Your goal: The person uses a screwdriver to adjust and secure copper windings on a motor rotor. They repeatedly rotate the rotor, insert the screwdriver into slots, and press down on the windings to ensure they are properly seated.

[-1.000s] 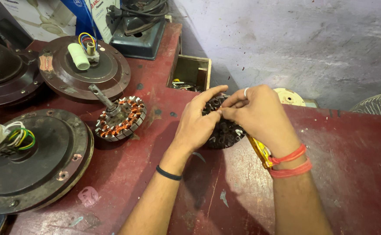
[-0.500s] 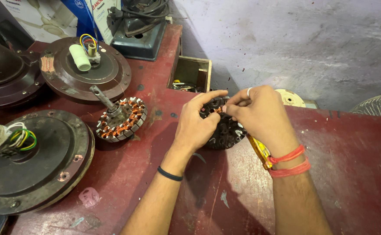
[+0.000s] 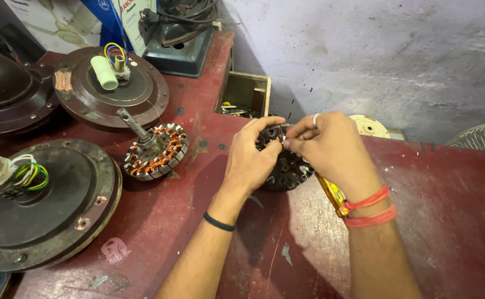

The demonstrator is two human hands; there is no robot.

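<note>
Stator core [image 3: 286, 169]: dark, bare of copper, toothed round the rim; flat on the red bench [image 3: 453, 221] near centre of view, partly hidden under both hands
Left hand [image 3: 250, 160]: at 9 o'clock of the core, palm down, thumb and forefinger pressed together at the core's top edge, other fingers curled over the rim
Right hand [image 3: 331, 149]: at 2 o'clock of the core, fingers bunched, tips pinching something small and pale against the left fingertips; what it is, too small to tell
Yellow tool [image 3: 334, 195]: lying at 4 o'clock of the core, mostly under the right wrist
Wound stator [image 3: 156, 150]: copper coils, shaft up, well apart at 9 o'clock
Fan motor housings [image 3: 59, 205]: brown, round, at 8 and 10 o'clock, wires sticking out
Wooden box [image 3: 248, 91]: at 12 o'clock, against the wall
Step in hand: judged as fitting or threading a small piece into a slot at the core's 12 o'clock edge
Next move calls for: likely a steady core, a firm pinch, fine seating of the piece between two teeth
</note>
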